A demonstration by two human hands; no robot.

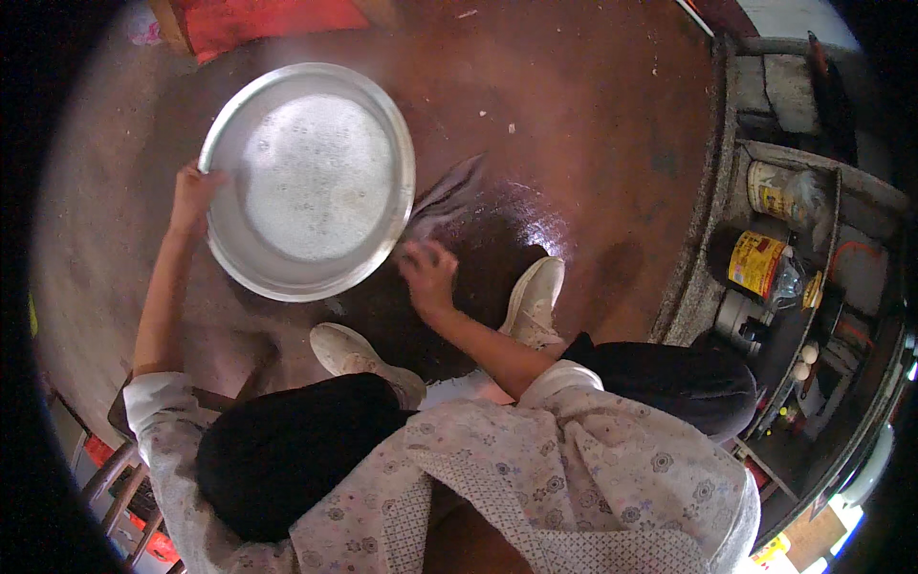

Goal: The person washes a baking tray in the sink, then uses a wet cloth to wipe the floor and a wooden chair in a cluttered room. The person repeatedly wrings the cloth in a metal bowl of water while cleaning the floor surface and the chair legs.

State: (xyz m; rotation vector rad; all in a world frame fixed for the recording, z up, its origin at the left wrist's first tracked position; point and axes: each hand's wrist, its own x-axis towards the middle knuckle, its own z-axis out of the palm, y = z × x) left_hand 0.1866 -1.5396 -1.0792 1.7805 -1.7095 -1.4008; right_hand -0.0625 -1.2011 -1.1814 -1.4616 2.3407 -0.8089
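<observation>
My left hand [192, 199] grips the left rim of a wide round metal basin [315, 276]. Small dark spots mark the basin's pale, shiny bottom. Whether it rests on the floor or is held above it I cannot tell. Blurred by motion, my right hand [430, 280] is just below the basin's lower right rim, fingers curled. A greyish, blurred strip that looks like a cloth [453, 188] stretches up and right from near its fingertips. The picture does not settle whether that hand holds the cloth.
The reddish-brown floor [595, 143] has a wet, glossy patch [541, 229] near my right shoe [534, 298]. At right, a shelf unit [785, 154] holds a labelled plastic bottle [756, 265], a tub [771, 190] and two eggs [805, 362]. A red object [272, 25] lies at the top left.
</observation>
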